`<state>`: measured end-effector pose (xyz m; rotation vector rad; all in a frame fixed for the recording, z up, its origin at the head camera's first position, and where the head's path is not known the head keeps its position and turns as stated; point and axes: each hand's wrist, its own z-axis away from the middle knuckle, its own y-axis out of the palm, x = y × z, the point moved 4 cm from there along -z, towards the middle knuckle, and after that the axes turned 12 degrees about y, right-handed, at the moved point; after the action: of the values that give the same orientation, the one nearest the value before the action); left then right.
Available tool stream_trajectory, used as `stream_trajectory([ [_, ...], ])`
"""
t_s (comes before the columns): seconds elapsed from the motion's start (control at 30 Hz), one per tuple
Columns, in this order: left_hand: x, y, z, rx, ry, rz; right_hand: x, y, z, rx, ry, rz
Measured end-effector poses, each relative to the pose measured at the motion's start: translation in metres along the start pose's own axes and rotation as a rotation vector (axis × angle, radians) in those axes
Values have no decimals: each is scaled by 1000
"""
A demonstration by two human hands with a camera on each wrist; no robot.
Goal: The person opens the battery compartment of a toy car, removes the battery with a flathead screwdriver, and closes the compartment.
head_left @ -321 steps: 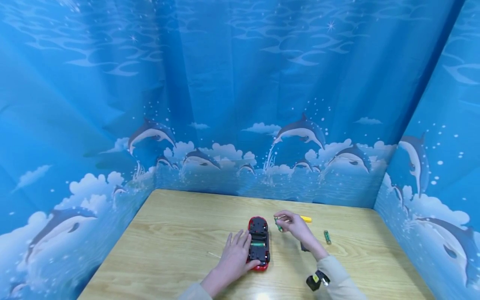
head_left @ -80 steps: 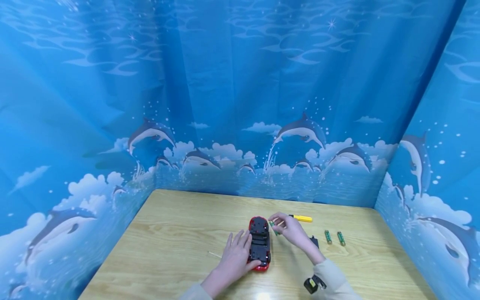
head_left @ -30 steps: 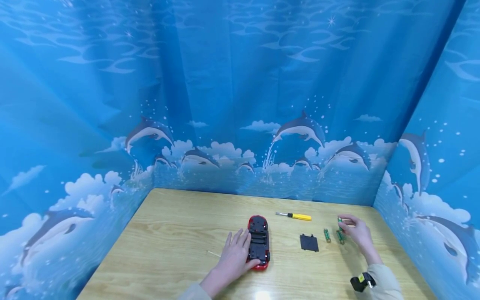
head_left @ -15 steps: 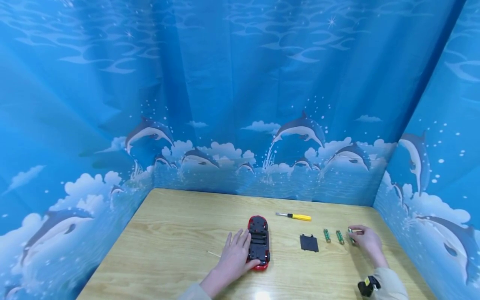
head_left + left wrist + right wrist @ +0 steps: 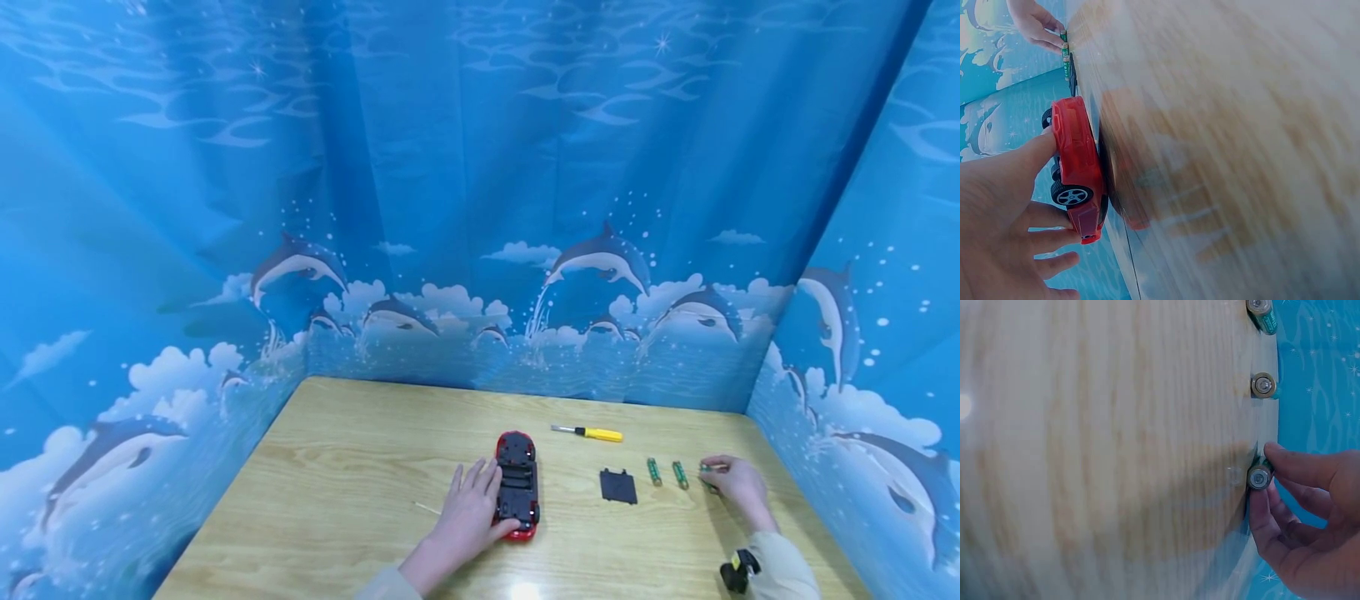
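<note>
A red toy car [image 5: 515, 450] lies upside down on the table, its black underside and open battery compartment facing up. My left hand [image 5: 467, 510] rests on the car's left side with fingers spread; the left wrist view shows the thumb against the red car [image 5: 1079, 144]. At the far right, my right hand [image 5: 738, 483] pinches a green battery [image 5: 1259, 477] between thumb and fingers, down at the tabletop. Two more green batteries lie to its left, one nearer [image 5: 680, 475] and one farther [image 5: 655, 472], in a row.
A black battery cover [image 5: 618, 486] lies between the car and the batteries. Behind it is a screwdriver [image 5: 600, 434] with a yellow handle. A thin pale stick [image 5: 427, 507] lies left of the left hand. Blue dolphin-print curtains [image 5: 480, 350] stand around the table [image 5: 360, 467].
A battery once in the car's compartment is out. My right hand has carried the last battery from beside the car to the row's right end and lowered it. The left hand stays put.
</note>
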<state>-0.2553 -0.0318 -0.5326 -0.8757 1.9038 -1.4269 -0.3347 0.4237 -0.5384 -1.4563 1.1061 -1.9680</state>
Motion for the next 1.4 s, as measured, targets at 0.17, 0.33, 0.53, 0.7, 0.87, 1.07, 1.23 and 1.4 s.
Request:
stream_trajectory([
  [0.17, -1, -1, 0, -6, 2, 0, 1, -2, 0, 3, -29, 26],
  [0.33, -1, -2, 1, -8, 5, 4, -1, -2, 0, 14, 4, 9],
  [0.53, -1, -2, 1, -5, 3, -1, -3, -4, 2, 24, 48, -40],
  [0.7, -1, -1, 1, -4, 7, -10, 0, -8, 2, -22, 38, -50],
  [0.87, -1, 0, 1, -4, 11, -20, 11, -10, 3, -58, -8, -29],
  [1.07, -1, 0, 0, 3, 7, -11, 36, -6, 11, -69, -103, -25],
  [1.23, -1, -1, -1, 3, 8, -2, 55, -3, 16, -78, -155, -47],
  [1.4, -2, -2, -1, -3, 12, 4, 69, 4, 18, -77, -160, -58],
])
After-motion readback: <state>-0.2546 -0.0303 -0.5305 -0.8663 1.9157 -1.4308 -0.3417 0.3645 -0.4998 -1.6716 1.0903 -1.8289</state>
